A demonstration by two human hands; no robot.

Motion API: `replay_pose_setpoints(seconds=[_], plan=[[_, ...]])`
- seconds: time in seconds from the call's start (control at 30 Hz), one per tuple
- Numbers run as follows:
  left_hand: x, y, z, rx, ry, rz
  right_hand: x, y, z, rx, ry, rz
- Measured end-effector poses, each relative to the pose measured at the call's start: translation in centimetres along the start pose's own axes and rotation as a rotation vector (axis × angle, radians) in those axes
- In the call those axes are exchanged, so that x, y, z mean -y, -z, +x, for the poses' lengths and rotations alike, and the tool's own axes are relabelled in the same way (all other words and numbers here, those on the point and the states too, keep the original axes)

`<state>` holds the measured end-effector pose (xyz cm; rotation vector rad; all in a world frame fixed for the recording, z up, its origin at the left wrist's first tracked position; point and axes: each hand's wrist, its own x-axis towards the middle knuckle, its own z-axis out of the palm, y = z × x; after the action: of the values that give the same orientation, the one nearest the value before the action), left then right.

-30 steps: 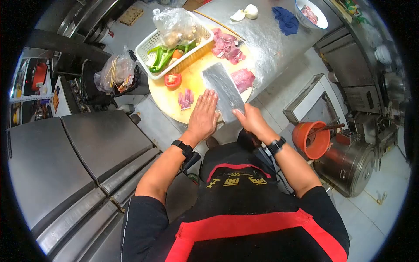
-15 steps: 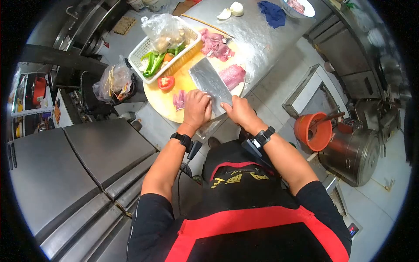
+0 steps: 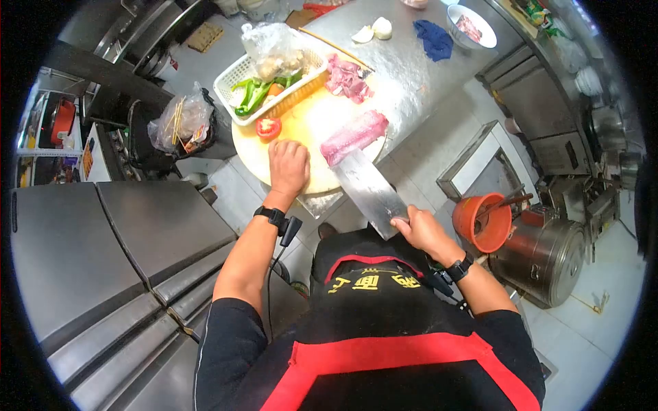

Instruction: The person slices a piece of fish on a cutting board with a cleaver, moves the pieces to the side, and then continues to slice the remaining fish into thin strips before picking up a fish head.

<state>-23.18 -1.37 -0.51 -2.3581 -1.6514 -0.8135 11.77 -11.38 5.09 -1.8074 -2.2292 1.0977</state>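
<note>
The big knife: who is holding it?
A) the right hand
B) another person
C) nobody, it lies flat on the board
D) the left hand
A: the right hand is closed around the handle of the big knife, with the blade reaching toward the meat, while the left hand rests on the round cutting board.

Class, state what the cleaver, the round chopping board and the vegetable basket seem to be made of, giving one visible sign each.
The cleaver looks like steel: grey blade, dull sheen. The chopping board seems pale wood, possibly plastic: matte yellowish face. The basket looks like white plastic: moulded open lattice.
</note>
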Motion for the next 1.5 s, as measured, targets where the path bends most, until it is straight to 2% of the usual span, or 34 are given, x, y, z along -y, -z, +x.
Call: replay_pose_setpoints(seconds=[0.07, 0.1, 0.17, 0.23, 0.37, 0.4, 0.5, 0.6, 0.67, 0.97, 1.13, 1.3, 1.37, 1.43, 1.5], plan=[[1.1, -0.2, -0.2, -0.015, 0.151, 0.066, 0.0, 0.5, 0.4, -0.012, 0.025, 0.120], [1.0, 0.4, 0.4, -0.026, 0.149, 0.076, 0.3, 0.7, 1.0, -0.019, 0.038, 0.119], [0.0, 1.3, 0.9, -0.085, 0.112, 0.004, 0.9, 0.5, 1.7, -0.057, -0.114, 0.222], [-1.3, 0.5, 0.7, -0.054, 0.131, -0.021, 0.6, 0.1, 3.3, -0.077, -0.131, 0.262], [-4.4, -2.3, -0.3, 0.168, -0.014, -0.289, -0.8, -1.1, 5.4, -0.105, -0.149, 0.311], [-5.6, -1.7, -0.6, 0.301, -0.002, -0.219, -0.8, -1.1, 5.5, -0.102, -0.146, 0.309], [-6.0, -1.7, -1.2, 0.368, -0.004, -0.170, -0.2, -1.0, 5.4, -0.105, -0.174, 0.276], [-6.0, -1.9, -1.3, 0.356, 0.028, -0.211, 0.3, -0.9, 5.9, -0.090, -0.201, 0.253], [-5.7, -1.9, -1.0, 0.371, 0.027, -0.222, 0.7, -0.8, 7.5, -0.131, -0.146, 0.167], [-5.4, -1.8, -0.5, 0.370, 0.021, -0.248, 3.3, 0.7, 13.7, -0.117, -0.037, 0.168], [-5.2, -1.7, -0.2, 0.435, 0.023, -0.259, 4.9, 0.4, 16.3, -0.112, -0.063, 0.168], [-5.1, -1.6, -0.2, 0.453, -0.002, -0.199, 4.7, 0.4, 15.4, -0.067, -0.123, 0.224], [-5.0, -1.8, -0.5, 0.456, -0.009, -0.193, 2.5, -0.4, 13.6, -0.062, -0.007, 0.208], [-4.8, -1.7, -0.9, 0.461, -0.005, -0.189, 2.4, 0.4, 10.9, -0.053, 0.004, 0.242], [-4.7, -1.7, -0.9, 0.450, -0.021, -0.222, 2.1, 0.2, 9.8, 0.033, -0.189, 0.301]])
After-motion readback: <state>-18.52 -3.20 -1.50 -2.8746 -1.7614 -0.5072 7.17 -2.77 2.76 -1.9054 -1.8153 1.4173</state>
